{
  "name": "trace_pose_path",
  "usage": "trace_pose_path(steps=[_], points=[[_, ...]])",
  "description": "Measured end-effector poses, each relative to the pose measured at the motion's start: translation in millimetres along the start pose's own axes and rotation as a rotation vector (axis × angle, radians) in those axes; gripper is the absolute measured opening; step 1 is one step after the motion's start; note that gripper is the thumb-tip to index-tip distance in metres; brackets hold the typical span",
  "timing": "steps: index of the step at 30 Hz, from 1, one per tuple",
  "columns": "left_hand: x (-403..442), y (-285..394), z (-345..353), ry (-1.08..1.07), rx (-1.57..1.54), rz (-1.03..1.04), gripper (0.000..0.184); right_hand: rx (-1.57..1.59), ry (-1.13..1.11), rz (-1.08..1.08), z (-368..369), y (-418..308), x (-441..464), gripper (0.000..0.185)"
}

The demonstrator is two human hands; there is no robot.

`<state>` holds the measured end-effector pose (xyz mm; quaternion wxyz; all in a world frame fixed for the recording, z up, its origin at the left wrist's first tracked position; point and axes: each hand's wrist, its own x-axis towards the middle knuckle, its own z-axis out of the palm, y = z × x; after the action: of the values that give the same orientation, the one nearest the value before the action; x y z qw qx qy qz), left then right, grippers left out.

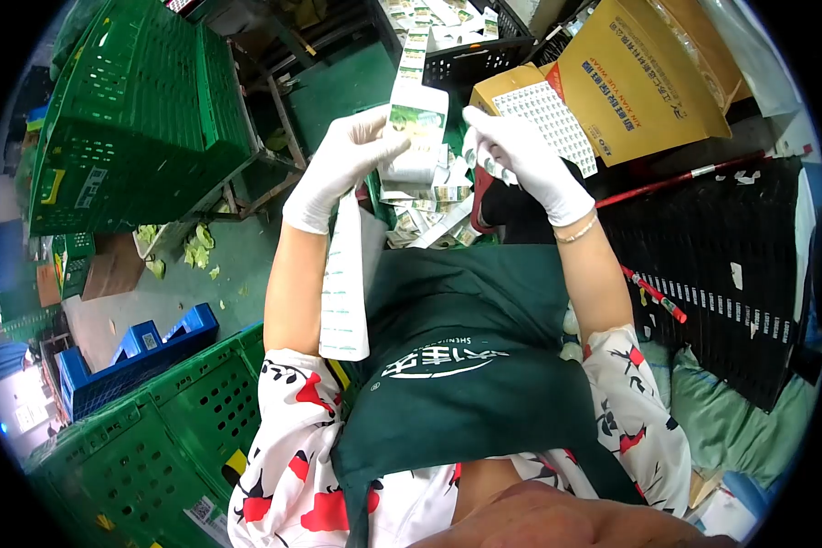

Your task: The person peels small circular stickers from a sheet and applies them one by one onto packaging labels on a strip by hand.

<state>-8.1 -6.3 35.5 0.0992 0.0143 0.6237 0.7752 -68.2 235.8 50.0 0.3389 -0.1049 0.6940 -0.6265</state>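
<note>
In the head view my left hand, in a white glove, pinches a roll of printed labels between thumb and fingers. One part of the label strip rises from the roll toward the crate at the top. A pale strip with small green print hangs below my left wrist along the forearm. My right hand, also gloved, is just right of the roll, apart from it. Its fingers are loosely bent and spread; greenish marks show at the fingertips. Below the roll lies a heap of printed labels.
A black crate of labels stands at the top. To its right are a cardboard box and a sheet of small stickers. Green crates are stacked at left. A black perforated panel stands at right.
</note>
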Motion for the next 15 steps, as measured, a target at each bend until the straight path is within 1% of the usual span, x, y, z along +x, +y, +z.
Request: trace_pose_path(steps=[1,2,3,4,5,6,7,8,10,12,13,14,15], points=[[-3,1,2,-0.032,0.042,-0.048,0.038,-0.034,-0.042,-0.084,2,3,6,0.042],[-5,3,4,-0.062,0.087,-0.094,0.037,-0.107,-0.094,-0.116,4,3,8,0.041],[-7,4,5,-0.077,0.084,-0.144,0.035,-0.111,-0.117,-0.16,8,7,10,0.04],[-4,-11,10,-0.041,0.01,-0.039,0.032,-0.116,-0.14,-0.204,12,11,12,0.039],[-5,-9,10,-0.038,-0.003,-0.089,0.03,-0.205,-0.219,-0.2,11,10,13,0.036],[-6,-6,9,-0.033,-0.018,-0.14,0.029,-0.186,-0.305,-0.148,12,10,8,0.033],[-1,-12,-7,-0.059,0.063,-0.195,0.027,-0.265,-0.364,-0.158,13,8,2,0.032],[8,-19,0,0.038,0.007,-0.111,0.026,-0.345,-0.422,-0.167,18,5,-4,0.031],[6,-23,5,0.096,-0.091,-0.085,0.028,-0.36,-0.248,-0.241,21,18,-7,0.031],[8,-29,6,0.145,-0.021,-0.015,0.03,-0.241,-0.145,0.052,9,10,-14,0.033],[9,-32,7,0.17,0.014,0.019,0.031,-0.086,0.019,-0.052,3,26,-8,0.036],[6,-28,11,0.183,0.103,-0.002,0.031,-0.031,0.146,-0.129,5,18,-11,0.035],[5,-29,15,0.176,0.105,-0.004,0.031,0.004,0.206,-0.164,8,19,-10,0.033]])
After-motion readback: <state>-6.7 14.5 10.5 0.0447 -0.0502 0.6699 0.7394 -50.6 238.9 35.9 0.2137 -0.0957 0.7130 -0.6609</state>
